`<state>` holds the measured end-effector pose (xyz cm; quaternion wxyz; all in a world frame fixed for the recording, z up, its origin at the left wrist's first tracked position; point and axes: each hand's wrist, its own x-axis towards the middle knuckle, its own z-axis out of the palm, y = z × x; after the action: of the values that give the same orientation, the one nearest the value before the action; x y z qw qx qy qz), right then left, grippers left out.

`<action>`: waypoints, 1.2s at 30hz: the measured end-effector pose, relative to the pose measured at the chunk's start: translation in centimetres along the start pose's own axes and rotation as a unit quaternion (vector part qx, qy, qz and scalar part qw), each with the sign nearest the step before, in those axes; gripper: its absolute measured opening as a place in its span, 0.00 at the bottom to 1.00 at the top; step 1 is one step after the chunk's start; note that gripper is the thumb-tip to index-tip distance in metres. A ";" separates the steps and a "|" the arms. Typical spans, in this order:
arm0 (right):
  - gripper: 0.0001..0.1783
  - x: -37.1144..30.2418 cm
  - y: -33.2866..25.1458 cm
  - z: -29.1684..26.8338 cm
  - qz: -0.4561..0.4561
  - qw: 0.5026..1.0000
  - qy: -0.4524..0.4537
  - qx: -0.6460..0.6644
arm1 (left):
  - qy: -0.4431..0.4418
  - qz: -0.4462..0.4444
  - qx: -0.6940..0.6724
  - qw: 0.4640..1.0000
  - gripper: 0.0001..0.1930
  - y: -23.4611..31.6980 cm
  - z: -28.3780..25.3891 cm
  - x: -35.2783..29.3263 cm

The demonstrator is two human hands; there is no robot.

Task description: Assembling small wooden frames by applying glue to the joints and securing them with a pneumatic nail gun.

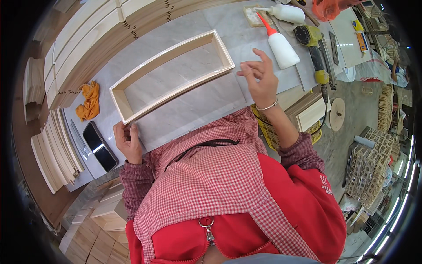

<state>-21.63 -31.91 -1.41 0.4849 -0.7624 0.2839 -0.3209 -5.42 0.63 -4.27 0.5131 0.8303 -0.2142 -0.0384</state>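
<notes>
A long rectangular wooden frame (pixel 176 97) of pale boards lies on the grey tabletop (pixel 206 108), whose surface shows through its middle. My left hand (pixel 128 140) is closed at the frame's near left corner, thumb and fingers bent against it. Just off the right end of the frame, my right hand (pixel 260 78) is raised with its fingers apart and nothing in it. Beyond that hand lies a white glue bottle (pixel 284 50) with a red nozzle. A second white bottle (pixel 288 14) with a pale nozzle lies farther back.
Stacked wooden boards (pixel 88 48) line the far left. An orange cloth (pixel 89 101) and a phone (pixel 99 145) lie left of the frame. At the right are a yellow-and-black power tool (pixel 314 48) with a cable and a yellow crate (pixel 268 132) below the table edge.
</notes>
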 end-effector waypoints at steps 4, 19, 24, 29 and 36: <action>0.12 -0.4 -1.7 -0.5 0.182 0.970 -0.003 0.160 | 0.001 -0.004 0.006 1.000 0.11 -0.2 -0.1 -0.2; 0.14 -5.6 0.3 -8.8 0.329 0.917 0.154 0.164 | -0.034 -0.006 0.036 0.999 0.10 -1.0 -0.8 0.1; 0.16 -12.4 9.8 -19.3 0.367 0.867 0.329 0.071 | -0.051 -0.030 0.075 0.995 0.09 -0.5 -0.7 0.4; 0.27 -14.8 17.0 -21.8 0.342 0.804 0.326 -0.362 | -0.046 -0.054 0.052 0.996 0.09 -1.1 -1.0 0.3; 0.46 -13.4 22.2 -22.8 0.493 0.690 0.274 -0.454 | -0.050 -0.050 0.069 0.995 0.10 -1.1 -1.0 0.3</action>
<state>-50.26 -42.83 -17.31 0.0688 -0.5180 0.8504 -0.0617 -4.54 1.80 -4.70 0.4410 0.8703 -0.1996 -0.0909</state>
